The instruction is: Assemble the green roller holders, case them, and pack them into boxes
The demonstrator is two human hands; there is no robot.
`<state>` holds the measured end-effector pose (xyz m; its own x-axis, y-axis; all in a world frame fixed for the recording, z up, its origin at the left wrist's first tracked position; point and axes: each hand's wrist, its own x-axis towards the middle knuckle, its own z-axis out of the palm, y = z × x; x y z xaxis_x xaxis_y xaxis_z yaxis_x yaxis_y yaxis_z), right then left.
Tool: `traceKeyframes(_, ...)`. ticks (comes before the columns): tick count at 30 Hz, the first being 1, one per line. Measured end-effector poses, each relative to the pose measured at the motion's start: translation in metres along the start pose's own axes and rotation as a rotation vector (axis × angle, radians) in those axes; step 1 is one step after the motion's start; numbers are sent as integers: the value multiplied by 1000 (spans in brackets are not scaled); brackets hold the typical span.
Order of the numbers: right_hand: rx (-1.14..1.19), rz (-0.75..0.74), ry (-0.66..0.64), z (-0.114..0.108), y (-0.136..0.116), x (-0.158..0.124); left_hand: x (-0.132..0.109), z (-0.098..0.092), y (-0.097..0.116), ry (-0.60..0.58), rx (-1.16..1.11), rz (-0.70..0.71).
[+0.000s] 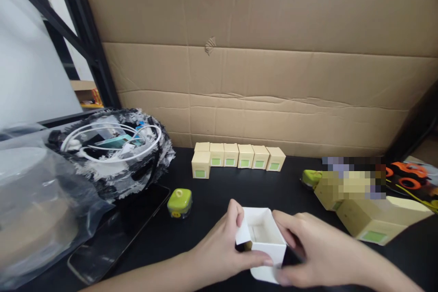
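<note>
A small white cardboard box point(267, 230) is held between my two hands, its open top facing up and a flap bent out on its left. My left hand point(232, 244) grips its left side, with the thumb across the near wall. On the other side my right hand point(301, 246) is closed about the right wall and lower corner; some of its fingers are hidden. Only bare white walls show inside the box. Beyond my left hand, a small clear container with a green lid point(180, 201) stands on the black table point(219, 196), touched by neither hand.
Several closed cream boxes point(245, 156) line up before a cardboard panel point(273, 77). At right are open cream boxes point(372, 219), a second green-lidded container point(310, 178) and a pixelated patch. A fluffy basket point(150, 164), a phone point(116, 237) and a plastic bag point(41, 200) lie left.
</note>
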<state>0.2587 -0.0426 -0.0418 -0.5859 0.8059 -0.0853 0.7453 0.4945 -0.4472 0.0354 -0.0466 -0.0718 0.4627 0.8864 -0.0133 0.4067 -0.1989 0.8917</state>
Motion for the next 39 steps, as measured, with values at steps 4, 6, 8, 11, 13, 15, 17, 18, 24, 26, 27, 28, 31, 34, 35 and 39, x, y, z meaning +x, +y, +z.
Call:
traceKeyframes(4, 151, -149, 160, -38, -5, 8, 0, 0, 2, -24, 16, -3)
traceKeyframes(6, 85, -240, 345, -51, -24, 29, 0, 1, 2, -9, 28, -3)
traceKeyframes(8, 27, -327, 284, -52, -52, 60, 1, 2, 0, 12, 36, -7)
traceKeyframes(11, -72, -417, 95, -34, -91, 114, 0, 2, -4, 19, 16, -6)
traceKeyframes(13, -98, -457, -12, -15, -108, 145, -1, 2, -5, 20, -1, 16)
traceKeyframes(15, -104, -478, -66, 0, -116, 164, -2, 2, -5, 26, 0, 20)
traceKeyframes(17, -85, -494, -69, 5, -116, 167, -3, 3, -5, 46, 23, -1)
traceKeyframes(18, -64, -499, -52, 3, -112, 163, -4, 3, -5, 56, 31, -11)
traceKeyframes(24, 166, -494, 259, -26, -70, 81, -3, 5, -5, 43, -18, 3)
traceKeyframes(26, 221, -477, 370, -27, -51, 51, -2, 5, -3, 47, -50, -3)
traceKeyframes(27, 241, -464, 426, -25, -41, 38, -2, 5, -2, 48, -60, -6)
traceKeyframes(28, 258, -454, 488, -22, -33, 28, -2, 5, -1, 51, -65, -4)
traceKeyframes(31, 239, -444, 553, -12, -14, 8, -2, 5, 0, 36, -84, 28)
traceKeyframes(34, 172, -449, 469, -7, -11, 2, -1, 6, -2, 22, -111, 75)
traceKeyframes(35, 156, -446, 437, -6, -12, 2, 0, 6, -3, 13, -112, 85)
traceKeyframes(39, 92, -399, 309, -1, -16, 4, 0, 6, -4, -10, -121, 79)
